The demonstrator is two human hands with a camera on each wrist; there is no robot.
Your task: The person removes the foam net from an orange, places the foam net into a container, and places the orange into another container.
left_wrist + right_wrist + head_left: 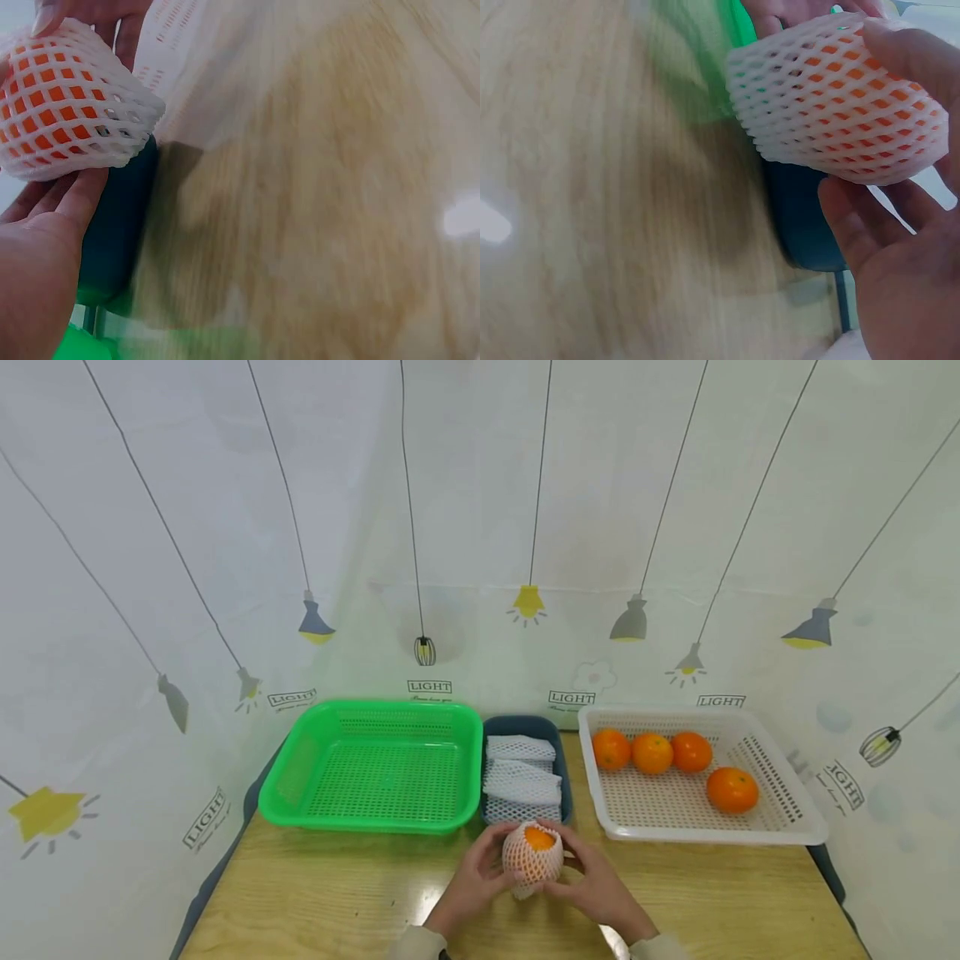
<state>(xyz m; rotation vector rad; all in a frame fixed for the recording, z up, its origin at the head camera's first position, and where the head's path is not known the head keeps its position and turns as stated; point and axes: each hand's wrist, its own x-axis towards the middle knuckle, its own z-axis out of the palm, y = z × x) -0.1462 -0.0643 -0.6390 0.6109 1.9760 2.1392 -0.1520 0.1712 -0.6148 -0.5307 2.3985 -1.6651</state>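
Observation:
An orange (538, 838) sits inside a white foam net sleeve (531, 862), held between both hands above the near part of the table. My left hand (477, 877) grips it from the left, thumb in front and fingers behind. From the other side my right hand (597, 887) holds it the same way. The fruit's bare top shows through the sleeve's upper opening in the head view. In both wrist views the netting (60, 101) wraps the fruit, and its loose end (754, 101) extends past it.
Behind the hands stands a dark blue bin (564, 768) with several folded foam net sleeves (522, 781). To its left is a green basket (375, 818); to its right, a white basket (712, 835) holds several oranges (652, 752). A printed curtain (480, 527) hangs behind the wooden table (337, 893).

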